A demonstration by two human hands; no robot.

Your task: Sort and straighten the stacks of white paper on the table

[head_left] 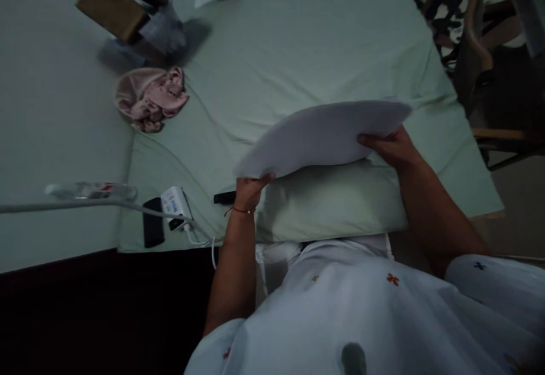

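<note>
A white pillow point(323, 134) hangs tilted over a pale green pillow point(332, 205) that lies at the near edge of the bed. My left hand point(251, 189) grips the white pillow's lower left corner; a red thread is tied round that wrist. Over at the right end, my right hand point(389, 148) holds the same pillow from beneath. Both pillows sit over a pale green sheet point(298, 40) that covers the bed.
A pink crumpled cloth point(150, 98) lies on the sheet at left. Near the bed edge are a white power strip point(175, 203) with cable, a black phone point(152, 230) and a small black object point(224, 197). Brown boxes point(113, 6) stand far left; a wooden chair point(481, 51) at right.
</note>
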